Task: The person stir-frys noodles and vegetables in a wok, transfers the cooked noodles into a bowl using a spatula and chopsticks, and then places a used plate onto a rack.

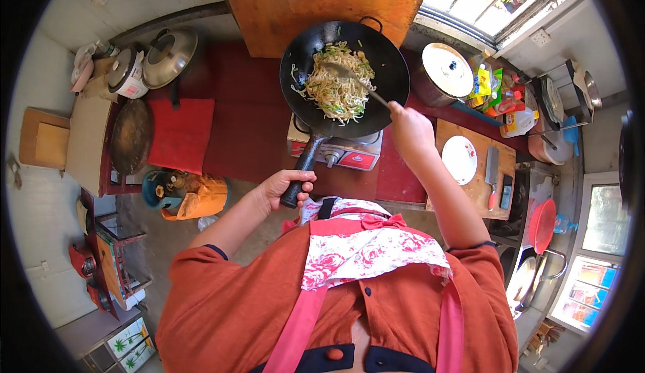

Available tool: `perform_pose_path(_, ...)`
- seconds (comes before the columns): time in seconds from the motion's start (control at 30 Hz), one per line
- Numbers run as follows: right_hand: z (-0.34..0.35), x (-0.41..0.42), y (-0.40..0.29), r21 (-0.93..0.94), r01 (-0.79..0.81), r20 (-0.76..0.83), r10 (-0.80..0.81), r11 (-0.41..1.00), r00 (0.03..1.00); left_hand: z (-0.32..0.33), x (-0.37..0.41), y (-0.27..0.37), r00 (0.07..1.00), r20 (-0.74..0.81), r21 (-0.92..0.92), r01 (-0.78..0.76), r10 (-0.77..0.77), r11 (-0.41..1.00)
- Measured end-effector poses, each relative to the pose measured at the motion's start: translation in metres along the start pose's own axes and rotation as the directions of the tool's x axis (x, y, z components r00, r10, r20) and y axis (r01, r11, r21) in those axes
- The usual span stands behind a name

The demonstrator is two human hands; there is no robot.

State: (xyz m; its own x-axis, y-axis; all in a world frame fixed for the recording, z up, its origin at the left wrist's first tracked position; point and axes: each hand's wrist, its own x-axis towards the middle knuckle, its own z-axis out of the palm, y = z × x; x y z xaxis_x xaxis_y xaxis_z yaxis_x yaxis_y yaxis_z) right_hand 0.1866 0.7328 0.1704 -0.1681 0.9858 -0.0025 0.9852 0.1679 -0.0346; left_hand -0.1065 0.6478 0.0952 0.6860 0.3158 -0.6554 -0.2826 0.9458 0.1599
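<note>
A black wok sits over a gas stove, with noodles and green vegetable pieces heaped in its middle. My left hand is wrapped around the wok's black handle. In my right hand is a metal spatula, its shaft slanting down into the wok. The spatula's head rests on the noodles, partly among them. A few strands and green bits cling to the wok's side. The stove's burner is hidden under the wok.
Right of the wok stand a lidded pot and several bottles. A cutting board carries a white plate, a cleaver and a phone. Leftward are a domed lid, a rice cooker and a gas cylinder.
</note>
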Motion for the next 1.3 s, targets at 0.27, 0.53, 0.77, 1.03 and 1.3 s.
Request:
perform_pose_path(0.27,0.047,0.024,0.005,0.067,-0.115,-0.041,0.118,0.991,0.992,0.011,0.0,0.001,1.0,0.0,0.037,0.01,-0.01,0.999)
perform_pose_path(0.53,0.007,-0.02,0.011,-0.125,0.081,0.091,-0.07,0.989,0.993,0.013,-0.001,-0.002,1.0,-0.027,0.042,-0.011,0.012,0.999)
perform_pose_path(0.77,0.003,-0.047,0.034,0.512,-0.161,0.022,0.174,0.844,0.985,0.027,-0.003,0.0,0.995,-0.017,0.181,-0.09,0.095,0.979)
perform_pose_path(1.03,0.012,-0.043,0.048,0.595,-0.15,-0.139,0.285,0.789,0.948,0.054,-0.038,-0.012,0.984,-0.059,0.396,-0.131,0.167,0.909)
perform_pose_path(1.3,0.028,-0.044,0.062,0.548,-0.122,-0.176,0.257,0.828,0.95,0.084,-0.034,-0.073,0.952,-0.052,0.658,-0.195,0.302,0.727)
